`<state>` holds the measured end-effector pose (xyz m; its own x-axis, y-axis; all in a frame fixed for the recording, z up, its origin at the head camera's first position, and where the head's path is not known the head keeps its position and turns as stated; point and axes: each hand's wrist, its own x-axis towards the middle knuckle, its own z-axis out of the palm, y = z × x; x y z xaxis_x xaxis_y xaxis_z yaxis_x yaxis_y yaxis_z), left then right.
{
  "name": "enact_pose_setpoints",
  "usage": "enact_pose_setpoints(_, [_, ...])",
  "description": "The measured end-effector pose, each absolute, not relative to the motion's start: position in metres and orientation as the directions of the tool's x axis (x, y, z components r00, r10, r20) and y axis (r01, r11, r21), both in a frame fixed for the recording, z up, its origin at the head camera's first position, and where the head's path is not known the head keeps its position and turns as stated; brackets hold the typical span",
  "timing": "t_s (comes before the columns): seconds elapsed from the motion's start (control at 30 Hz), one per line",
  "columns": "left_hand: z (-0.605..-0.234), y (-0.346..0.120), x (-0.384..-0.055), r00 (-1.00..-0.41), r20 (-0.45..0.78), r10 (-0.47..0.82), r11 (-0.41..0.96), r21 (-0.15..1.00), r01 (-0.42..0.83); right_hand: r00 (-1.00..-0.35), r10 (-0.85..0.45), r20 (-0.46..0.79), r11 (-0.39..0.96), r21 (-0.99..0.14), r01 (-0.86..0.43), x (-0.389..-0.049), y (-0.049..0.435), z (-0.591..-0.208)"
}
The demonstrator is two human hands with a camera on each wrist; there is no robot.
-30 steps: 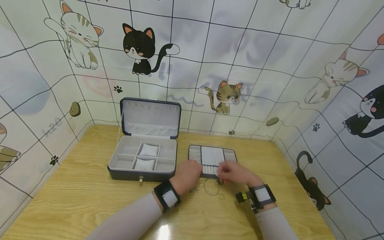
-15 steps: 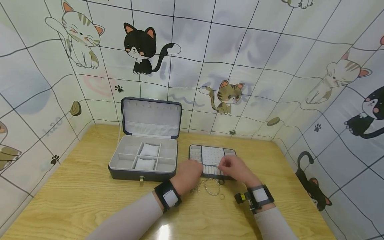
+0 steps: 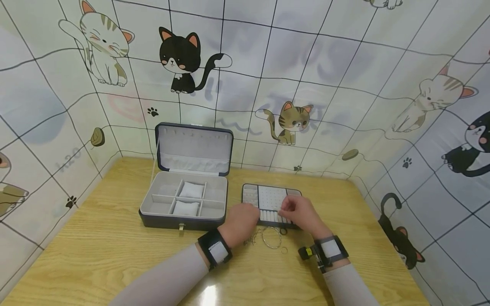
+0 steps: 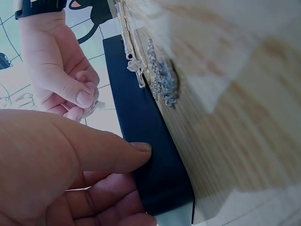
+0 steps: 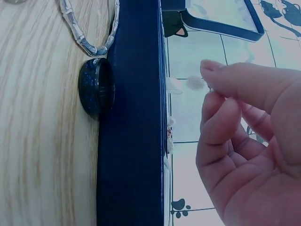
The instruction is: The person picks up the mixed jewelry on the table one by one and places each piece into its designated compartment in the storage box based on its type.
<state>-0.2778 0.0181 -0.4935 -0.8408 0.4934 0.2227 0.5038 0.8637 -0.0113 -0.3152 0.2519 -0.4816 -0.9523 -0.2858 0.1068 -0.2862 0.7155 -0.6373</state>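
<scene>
My left hand (image 3: 240,223) grips the front left corner of a dark blue jewelry tray (image 3: 272,196). In the left wrist view its thumb (image 4: 127,153) presses on the tray's side, with the other fingers curled below. Over the right part of the tray's ring rolls, my right hand (image 3: 304,214) pinches a small pale piece of jewelry (image 5: 196,83) between thumb and forefinger. It is blurred, so I cannot tell its kind. A black ring (image 5: 88,89) stands against the tray's front side, beside a silver bangle (image 5: 89,48).
A silvery chain bracelet (image 4: 164,82) lies before the tray, and a thin ring (image 3: 284,253) lies nearer me. To the left stands a dark blue jewelry box (image 3: 164,222), lid raised, with two white cushions inside. A cat-print curtain (image 3: 245,85) surrounds the wooden table (image 3: 95,238).
My right hand has lifted away from the tray's front edge, farther over the tray, uncovering the black ring. The left hand keeps its place on the tray.
</scene>
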Motion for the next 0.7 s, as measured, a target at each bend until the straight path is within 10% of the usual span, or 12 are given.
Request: enact_pose_setpoints(0.7, [-0.4948,0.0184,-0.2809,-0.841,0.218,0.495,0.864,-0.021,0.504,-0.962,-0.18,0.207,0.663,-0.696,-0.274,-0.3171,0.2461,-0.4853])
